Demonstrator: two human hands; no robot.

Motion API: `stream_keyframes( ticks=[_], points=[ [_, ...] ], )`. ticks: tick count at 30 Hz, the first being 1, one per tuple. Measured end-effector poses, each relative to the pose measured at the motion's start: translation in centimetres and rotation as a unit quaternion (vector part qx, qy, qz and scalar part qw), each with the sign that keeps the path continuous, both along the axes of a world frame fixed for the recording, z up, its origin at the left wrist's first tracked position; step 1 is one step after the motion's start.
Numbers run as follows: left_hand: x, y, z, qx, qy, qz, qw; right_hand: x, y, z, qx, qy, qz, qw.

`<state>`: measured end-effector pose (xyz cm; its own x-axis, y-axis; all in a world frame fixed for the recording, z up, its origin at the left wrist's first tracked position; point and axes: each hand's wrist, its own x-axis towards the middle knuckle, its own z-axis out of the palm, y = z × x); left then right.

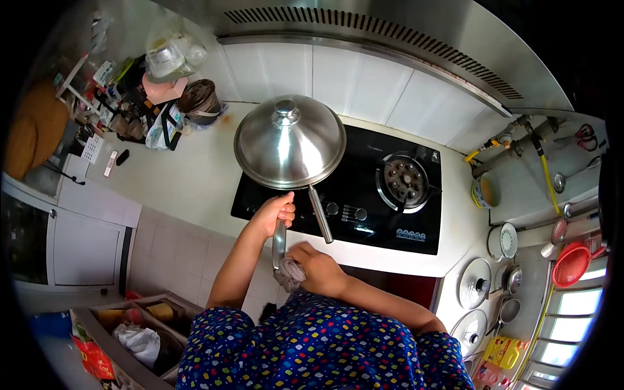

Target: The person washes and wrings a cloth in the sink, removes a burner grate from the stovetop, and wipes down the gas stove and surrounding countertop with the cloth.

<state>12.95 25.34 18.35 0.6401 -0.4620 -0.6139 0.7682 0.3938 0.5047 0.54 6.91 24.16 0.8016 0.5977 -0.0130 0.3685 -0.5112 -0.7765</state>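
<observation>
Left arm: reaches up and forward from the body, forearm slanting inward; left grip [275, 215] is at the front edge of the pale worktop [185, 175], just below the lid.
Left grip state: clenched, fingers curled round the upper part of a flat silver metal utensil [279, 242].
Right arm: elbow out to the right, forearm crossing leftward in front of the body; right grip [318, 269] lower and nearer the torso, slightly blurred.
Right grip state: grasping a crumpled grey cloth [290, 275], fingers bent over it.
Utensil position: roughly upright in view, between the two grips, lower end against the cloth; its tip shape is hidden.
Cookware: tall domed stainless-steel lid [290, 146] over the left side of the black glass gas hob [364, 175]; silver tubular handle [321, 214] juts toward the person, beside the left grip.
Right burner: round metal burner [404, 180], uncovered.
Clothing: dark blue garment with multicoloured spots [312, 344].
</observation>
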Motion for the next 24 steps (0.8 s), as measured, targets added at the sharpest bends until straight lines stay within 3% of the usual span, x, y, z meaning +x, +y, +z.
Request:
stream_keyframes(
  ticks=[2, 4, 8, 10, 12, 13, 14, 15, 16, 19, 20, 21, 22, 24],
  points=[
    [-0.1, -0.1, 0.3, -0.009, -0.005, -0.008, 1.000, -0.1, -1.4, 1.5, 0.001, 0.078, 0.080, 0.994],
    [0.1, 0.1, -0.9, -0.033, -0.019, -0.016, 0.999, -0.6, -2.9, 1.7, 0.022, 0.055, 0.115, 0.992],
    [0.2, -0.1, -1.9, -0.022, -0.028, -0.009, 0.999, -1.0, -5.7, 1.9, 0.079, 0.082, 0.099, 0.989],
    [0.1, 0.0, -1.2, 0.033, -0.035, 0.003, 0.999, -0.7, -6.6, 3.0, 0.091, 0.100, 0.101, 0.986],
    [-0.5, -0.3, 0.4, 0.234, -0.109, -0.010, 0.966, -0.8, -7.8, 3.5, 0.100, 0.080, 0.078, 0.989],
    [-1.2, -0.4, 1.7, 0.333, -0.139, -0.011, 0.933, -0.9, -8.5, 3.5, 0.110, 0.124, 0.027, 0.986],
    [-2.0, 0.0, 2.2, 0.520, -0.249, -0.014, 0.817, -0.8, -9.4, 4.0, 0.117, 0.144, -0.001, 0.983],
    [-2.7, 0.7, 2.4, 0.669, -0.354, -0.017, 0.653, -0.8, -10.3, 4.2, 0.125, 0.139, -0.035, 0.982],
    [-4.0, 1.2, 2.3, 0.693, -0.437, 0.072, 0.569, -0.8, -11.4, 4.2, 0.133, 0.134, -0.074, 0.979],
    [-10.2, -3.4, 9.8, 0.531, -0.486, 0.272, 0.639, -0.5, -15.2, 3.1, 0.165, 0.107, -0.139, 0.971],
    [-12.0, -5.7, 10.9, 0.532, -0.501, 0.297, 0.614, -0.5, -16.4, 2.8, 0.160, 0.132, -0.157, 0.965],
    [-13.6, -7.8, 11.1, 0.467, -0.520, 0.274, 0.661, -0.6, -17.4, 2.2, 0.183, 0.150, -0.177, 0.956],
    [-14.6, -9.8, 10.2, 0.434, -0.566, 0.224, 0.664, -0.8, -18.3, 1.6, 0.206, 0.166, -0.193, 0.945],
    [-14.7, -14.3, 10.9, 0.380, -0.588, 0.058, 0.712, -0.9, -19.3, 0.8, 0.241, 0.174, -0.206, 0.932]
  ],
)
